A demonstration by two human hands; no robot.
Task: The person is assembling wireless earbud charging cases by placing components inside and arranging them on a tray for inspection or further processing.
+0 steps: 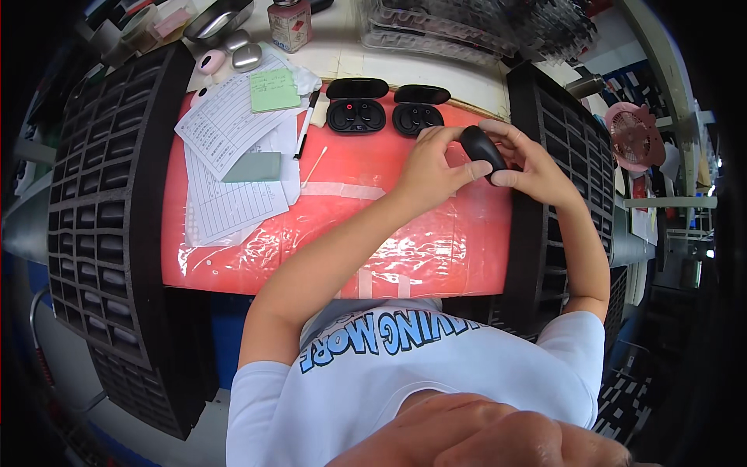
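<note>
Above the right part of the red mat, a black earbud charging case with a smooth rounded lid is held between both hands, tilted. My left hand grips its left side, thumb in front. My right hand curls round the other side, with thumb and fingers against it. Whether the lid is fully down cannot be seen. Just left of my hands lie two more black cases, lids raised: one earbud case has a small red light inside, and the other earbud case sits beside my left fingers.
Black compartment trays flank the mat, a left tray stack and a right tray stack. Written sheets, green sticky notes, a pen and a cotton swab lie left. A bottle and clear plastic trays stand behind.
</note>
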